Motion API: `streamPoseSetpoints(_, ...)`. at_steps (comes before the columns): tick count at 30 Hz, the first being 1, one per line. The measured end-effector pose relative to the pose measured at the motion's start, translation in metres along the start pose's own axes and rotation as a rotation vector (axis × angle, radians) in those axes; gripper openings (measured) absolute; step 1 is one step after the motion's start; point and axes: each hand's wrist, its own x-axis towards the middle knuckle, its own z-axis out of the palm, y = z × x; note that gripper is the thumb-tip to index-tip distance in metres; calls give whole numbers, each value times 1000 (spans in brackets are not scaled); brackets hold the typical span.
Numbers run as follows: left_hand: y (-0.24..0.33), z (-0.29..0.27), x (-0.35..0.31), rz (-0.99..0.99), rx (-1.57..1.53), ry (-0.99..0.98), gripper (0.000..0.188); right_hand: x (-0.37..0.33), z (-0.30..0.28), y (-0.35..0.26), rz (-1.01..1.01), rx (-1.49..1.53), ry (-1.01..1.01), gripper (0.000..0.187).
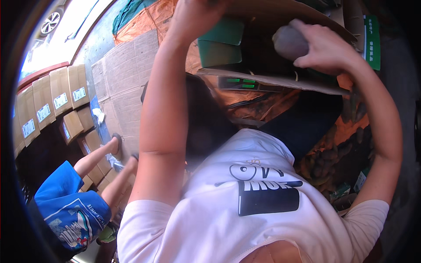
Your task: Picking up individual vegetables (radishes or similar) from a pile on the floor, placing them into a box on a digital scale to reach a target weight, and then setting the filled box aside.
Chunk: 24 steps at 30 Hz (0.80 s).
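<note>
My right hand (323, 47) is closed around a rounded, grey-purple piece of produce (289, 43); its exact kind does not show. It holds this over an open cardboard box (267, 78) whose dark inside is hard to make out. At the top edge, my left hand (198, 16) reaches toward the box's far left side. The frame cuts off and blurs its fingers, so what they do is hidden. Green panels (221, 44) stand at the box's left end, below my left hand. Beneath the near edge of the box, a device with lit green displays (242, 83) shows.
Brownish produce (326, 162) lies heaped at the right on orange sheeting (258, 107). Flattened cardboard (125, 70) covers floor at the left. Labelled cartons (59, 94) are stacked further left, near a person in blue shorts (72, 210). A green printed panel (372, 44) stands far right.
</note>
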Motion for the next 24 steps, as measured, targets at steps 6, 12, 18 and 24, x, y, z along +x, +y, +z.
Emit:
streamPoseSetpoints(6,-1,-5,1,49,36,-1,27,90,64,-33,-12,-274,-224,84)
streamPoseSetpoints(12,-4,-6,1,95,47,-1,24,136,95,-34,-41,-165,-351,85)
streamPoseSetpoints(18,-2,-6,1,71,34,-9,24,81,56,-5,-257,41,-125,66)
streamPoseSetpoints(24,-21,-3,-6,79,64,7,22,-60,9,28,-214,584,478,49)
